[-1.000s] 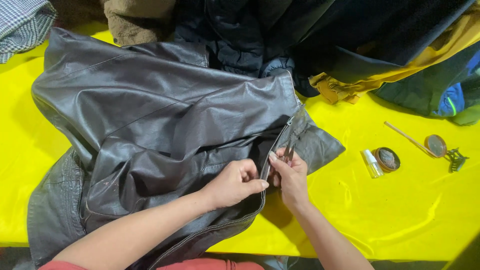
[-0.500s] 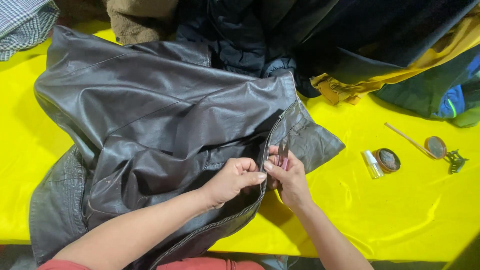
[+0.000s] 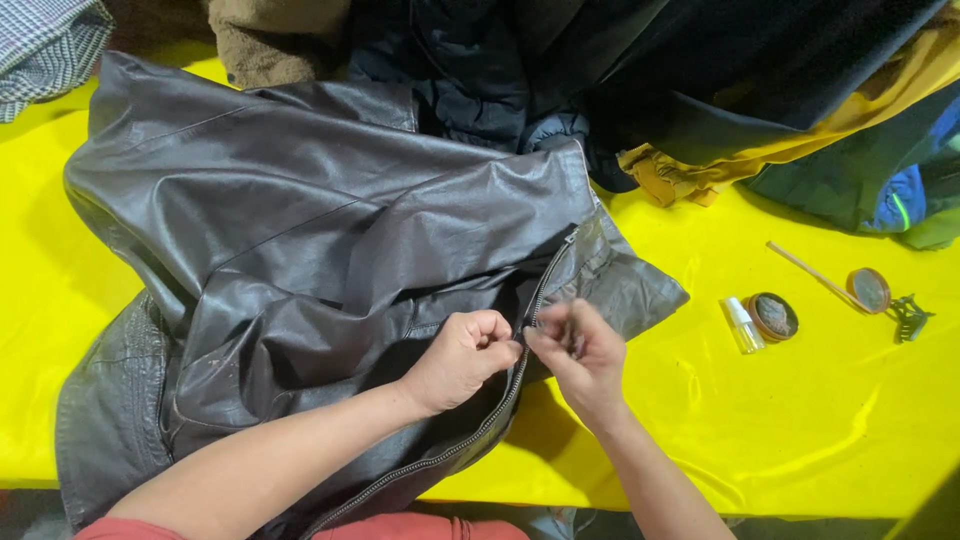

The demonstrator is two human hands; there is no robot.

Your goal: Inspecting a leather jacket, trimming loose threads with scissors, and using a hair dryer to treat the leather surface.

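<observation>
A dark brown leather jacket (image 3: 320, 230) lies spread on a yellow table cover (image 3: 800, 420). Its zipper (image 3: 545, 285) runs down the jacket's right edge toward me. My left hand (image 3: 462, 358) pinches the jacket's edge just left of the zipper. My right hand (image 3: 580, 355) grips the zipper and the other edge right beside it. The two hands almost touch over the zipper line. The slider itself is hidden between my fingers.
A pile of dark, yellow and green clothes (image 3: 700, 90) fills the far edge. A checked cloth (image 3: 45, 50) lies at top left. To the right sit a small clear bottle (image 3: 742, 325), a round open tin (image 3: 772, 316), its lid (image 3: 868, 289), a thin stick (image 3: 805, 266) and a dark clip (image 3: 910, 318).
Both hands have slid a little toward me along the zipper and closed in on each other. The jacket has barely shifted.
</observation>
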